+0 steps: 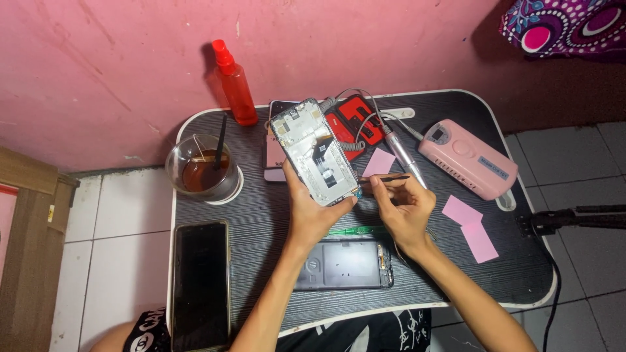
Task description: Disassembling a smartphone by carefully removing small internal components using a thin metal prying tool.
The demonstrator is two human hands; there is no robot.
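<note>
Opened phone [315, 152] is gripped in left hand [312, 212] above the middle of the table [274, 215] — fingers wrapped round its lower end, innards facing up, tilted toward the far-left corner. Thin dark tool [386, 178] is pinched between thumb and fingers of right hand [405, 207], tip laid at the phone's lower right corner.

Back cover [343, 264] lies flat near the front edge, just below both hands; a green-handled tool [355, 230] is seen between it and the hands. A dark phone [200, 281] lies face up at the front-left corner. Glass of brown drink [203, 171] with straw sits near the left edge, red spray bottle [233, 83] at the far edge beside it. A grey pen-shaped handpiece [404, 153] with coiled cord rests behind the right hand, a pink control box [467, 158] toward the far-right corner. Pink paper squares [471, 225] are scattered near the right edge — one more [378, 163] behind the held phone
</note>
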